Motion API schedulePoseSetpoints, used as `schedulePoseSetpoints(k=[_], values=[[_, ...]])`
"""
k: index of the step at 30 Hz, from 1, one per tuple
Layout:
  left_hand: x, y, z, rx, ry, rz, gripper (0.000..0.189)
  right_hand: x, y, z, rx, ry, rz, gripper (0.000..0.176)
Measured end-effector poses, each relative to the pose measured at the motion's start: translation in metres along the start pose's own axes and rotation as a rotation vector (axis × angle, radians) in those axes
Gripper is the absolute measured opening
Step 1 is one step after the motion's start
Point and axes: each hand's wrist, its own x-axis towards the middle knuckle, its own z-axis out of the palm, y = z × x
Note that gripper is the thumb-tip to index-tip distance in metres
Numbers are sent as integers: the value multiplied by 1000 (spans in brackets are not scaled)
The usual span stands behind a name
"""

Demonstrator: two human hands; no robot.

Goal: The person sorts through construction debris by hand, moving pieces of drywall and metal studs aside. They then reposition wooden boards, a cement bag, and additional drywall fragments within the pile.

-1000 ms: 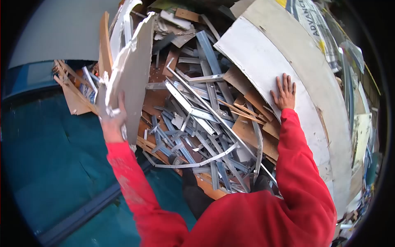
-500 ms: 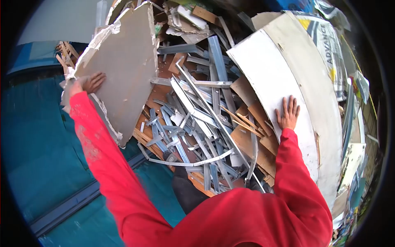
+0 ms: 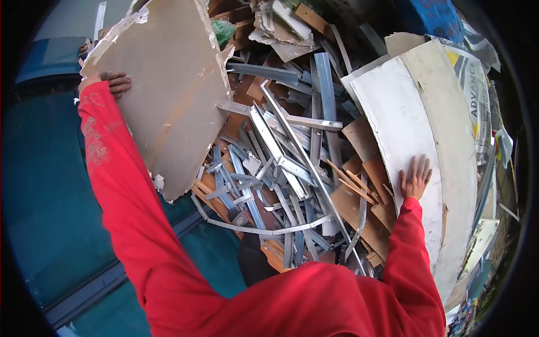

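Observation:
My left hand (image 3: 109, 84) grips the left edge of a broken sheet of plasterboard (image 3: 168, 95), its fingers lying over the grey face. The sheet stands tilted, with torn white paper along its edges. My right hand (image 3: 415, 178) lies flat on a long white panel (image 3: 396, 106), fingers spread and holding nothing. A cream board (image 3: 449, 112) runs alongside that panel on the right. Between my hands lies a heap of cut metal studs (image 3: 275, 146), with splintered wood strips (image 3: 353, 185) mixed in. My left thumb is hidden.
A teal surface (image 3: 50, 196) with a blue rail (image 3: 90, 286) lies at the left. A bent metal strip (image 3: 264, 230) crosses near my boot (image 3: 238, 218). Printed "ADVANCE" sacking (image 3: 474, 106) and a blue bag (image 3: 438, 19) sit at the right; broken boards (image 3: 286, 33) lie at the back.
My left hand has moved up along the plasterboard's edge, and the sheet stands higher in view. The view has shifted, moving the heap and white panel rightward. My right hand stays on the panel.

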Motion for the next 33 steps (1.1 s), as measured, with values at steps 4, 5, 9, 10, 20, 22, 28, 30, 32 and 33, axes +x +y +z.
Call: schedulePoseSetpoints(k=[4, 5, 9, 10, 20, 22, 28, 30, 32, 33], values=[[33, 21, 102, -493, 945, 261, 58, -2, 3, -4, -3, 6, -8, 69], [34, 16, 132, -242, 1145, 462, 59, 0, 3, -2, 15, 27, -16, 69], [73, -10, 202, -280, 1545, 1003, 78, 1, 1, -4, 17, 46, -15, 72], [86, -19, 209, -384, 1591, 1107, 88, -3, 3, -7, 20, 39, -24, 73], [189, -42, 174, 1243, 2742, -53, 94, -3, 3, -6, 18, -12, -22, 71], [175, -40, 155, 1358, 2765, -32, 92, -2, -2, -3, -4, -12, -17, 71], [150, -51, 65, 1447, 2800, 2, 92, 0, 3, 1, -67, 13, -59, 68], [137, -56, 21, 1480, 2843, 28, 90, 3, 1, 3, -93, 26, -73, 68], [136, -58, -17, 1510, 2862, 51, 88, -2, -2, 1, -107, 12, -68, 67], [133, -59, -34, 1524, 2874, 45, 86, -2, -3, 0, -115, 2, -63, 67]])
